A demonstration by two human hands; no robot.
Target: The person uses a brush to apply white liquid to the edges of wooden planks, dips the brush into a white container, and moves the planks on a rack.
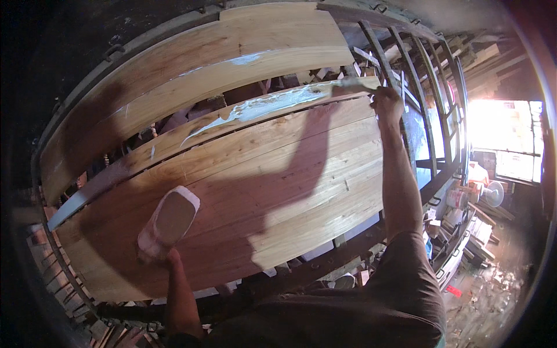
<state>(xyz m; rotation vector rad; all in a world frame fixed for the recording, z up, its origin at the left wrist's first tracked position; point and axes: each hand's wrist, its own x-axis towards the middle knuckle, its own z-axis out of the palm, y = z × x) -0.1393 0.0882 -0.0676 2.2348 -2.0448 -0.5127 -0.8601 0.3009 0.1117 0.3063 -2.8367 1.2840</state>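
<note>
My left hand (169, 260) is closed on the lower end of a white container (152, 236), which is tilted over a wide panel of wooden boards (301, 203). A tan surface shows in the container's opening. Farther off, at the right end of a narrow board (156, 145), my right hand (387, 104) grips the handle of a flat brush (354, 88). The bristle end is at the narrow board's surface and looks blurred. A wet white coating (272, 104) streaks that board, and a dark gap runs between it and the wide panel.
Beyond the narrow board lies another wide panel (174, 64) with a few white streaks. Dark metal bars (426, 95) form a rack at the right and under the boards. Wood offcuts (478, 238), a white fan (493, 194) and a bright window (505, 139) are farther right.
</note>
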